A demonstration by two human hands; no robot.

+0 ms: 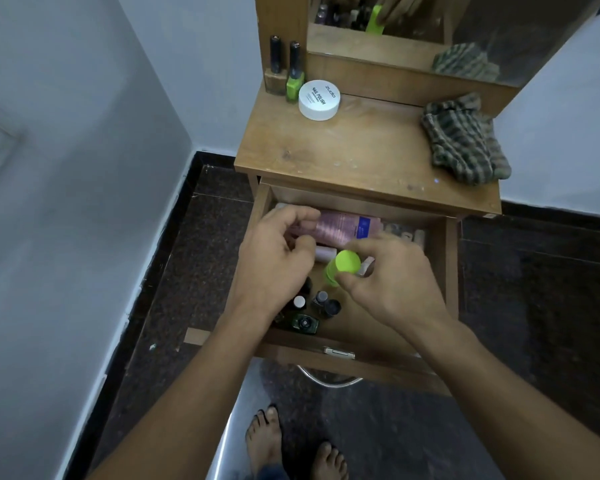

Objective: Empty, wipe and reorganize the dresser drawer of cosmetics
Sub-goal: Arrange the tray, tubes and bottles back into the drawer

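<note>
Bare feet stand on the dark floor below the front of the open drawer, and both forearms reach in over that front.

Near the drawer's middle, the right hand pinches a green-capped bottle between thumb and fingers. The grip is closed round the bottle just under its cap.

The left hand hovers over the drawer's back-left part with its fingers curled. Its grip is narrow, but I cannot tell whether anything is in it (the fingers hide their own undersides).

A pink tube lies along the drawer's back wall, its left end under that hand. Toward the drawer's front-left stand several small dark bottles, and a dark green bottle sits nearest the front wall.

Above the drawer is the bench, the dresser's wooden top. At its far-left corner a brown nail polish bottle and a green nail polish bottle stand side by side, with a white jar just beside them. A striped cloth lies on the bench above the drawer's right side. Behind it rises a mirror, which seems to reflect the green cap.
</note>
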